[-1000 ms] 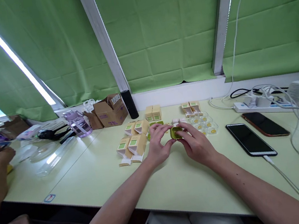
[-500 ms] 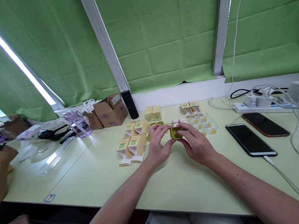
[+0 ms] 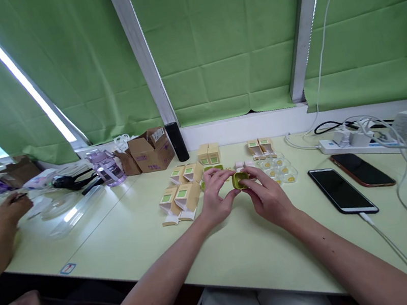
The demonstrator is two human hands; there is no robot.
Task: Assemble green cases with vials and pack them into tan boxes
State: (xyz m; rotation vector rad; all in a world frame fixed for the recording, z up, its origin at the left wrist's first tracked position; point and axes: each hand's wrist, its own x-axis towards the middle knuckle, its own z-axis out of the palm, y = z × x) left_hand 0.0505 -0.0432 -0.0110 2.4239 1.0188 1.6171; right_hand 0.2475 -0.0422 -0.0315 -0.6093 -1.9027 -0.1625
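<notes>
Both hands hold a small olive-green square cup-like piece [image 3: 239,181] above the table, its hollow side facing me. My left hand [image 3: 216,194] pinches its left edge between thumb and fingers. On the other side my right hand [image 3: 267,191] grips it, with fingertips reaching into the hollow; whether they hold something inside is hidden. Just left of my hands stand several small cream cartons [image 3: 187,196] with green labels, some with flaps folded out. Behind my right hand lies a clear plastic tray [image 3: 287,172] with yellow-centred pieces. A pale pink object [image 3: 243,165] is partly hidden behind my fingers.
Two closed cartons [image 3: 209,153] and two open ones [image 3: 260,147] stand farther back. Phones [image 3: 343,191] and a power strip [image 3: 352,143] with cables lie right. A cardboard box [image 3: 152,151], black cylinder [image 3: 177,143] and purple jug [image 3: 106,168] stand left. A co-worker's hand [image 3: 13,207] is far left.
My hands and the green piece stay almost in place. At far left, the co-worker's hand has shifted slightly right.
</notes>
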